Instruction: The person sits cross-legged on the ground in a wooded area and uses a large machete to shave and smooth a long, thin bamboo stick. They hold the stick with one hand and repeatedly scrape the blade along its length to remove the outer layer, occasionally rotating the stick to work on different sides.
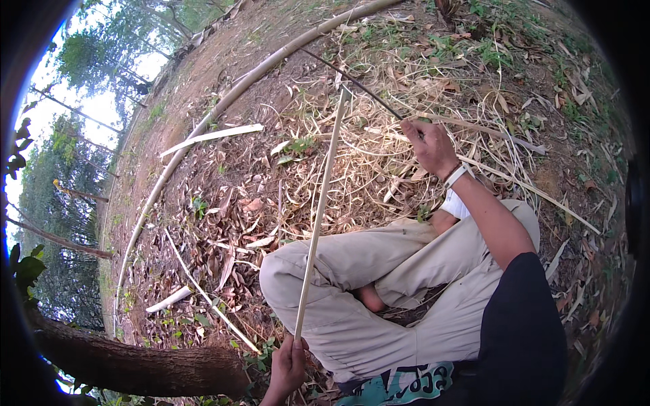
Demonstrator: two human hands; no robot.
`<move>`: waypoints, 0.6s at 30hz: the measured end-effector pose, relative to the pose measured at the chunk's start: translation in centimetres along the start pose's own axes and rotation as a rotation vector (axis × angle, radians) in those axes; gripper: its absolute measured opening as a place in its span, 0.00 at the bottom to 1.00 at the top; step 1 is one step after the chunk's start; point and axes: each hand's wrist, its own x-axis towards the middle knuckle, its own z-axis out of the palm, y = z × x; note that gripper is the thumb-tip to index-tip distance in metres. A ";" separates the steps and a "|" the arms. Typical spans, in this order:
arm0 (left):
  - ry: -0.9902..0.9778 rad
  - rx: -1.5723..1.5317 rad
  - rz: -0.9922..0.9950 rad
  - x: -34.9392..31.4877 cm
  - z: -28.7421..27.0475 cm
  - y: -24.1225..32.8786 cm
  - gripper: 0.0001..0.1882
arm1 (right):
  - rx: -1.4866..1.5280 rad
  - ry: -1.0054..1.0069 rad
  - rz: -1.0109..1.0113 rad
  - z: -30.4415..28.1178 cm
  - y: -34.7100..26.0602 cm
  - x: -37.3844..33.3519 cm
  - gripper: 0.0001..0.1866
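My left hand pinches the near end of a long, pale split-bamboo strip. The strip rises past my bent knee, over the trouser leg, and its far end lies above the littered ground. Farther off on the right, my right hand is closed around one end of a long, thin, dark rod or blade. This slants away up to the left, passing close to the strip's far end; whether they touch I cannot tell. Its grip is hidden by my fingers.
Pale curled shavings cover the ground ahead, with dry leaves to the left. A long pole curves across the far left. A flat pale strip crosses it. A thin stick and a thick tree trunk lie at lower left.
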 end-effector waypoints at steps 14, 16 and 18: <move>0.097 0.334 0.219 0.8 0.9 -1.7 0.11 | -0.499 -0.130 -0.281 -1.5 2.2 -0.4 0.34; 0.024 0.275 0.166 1.1 1.0 -1.2 0.09 | -0.469 -0.119 -0.382 -0.8 2.3 -0.8 0.34; 0.065 0.264 0.168 0.9 1.4 -1.8 0.09 | -0.414 -0.168 -0.335 -0.2 1.4 -1.4 0.33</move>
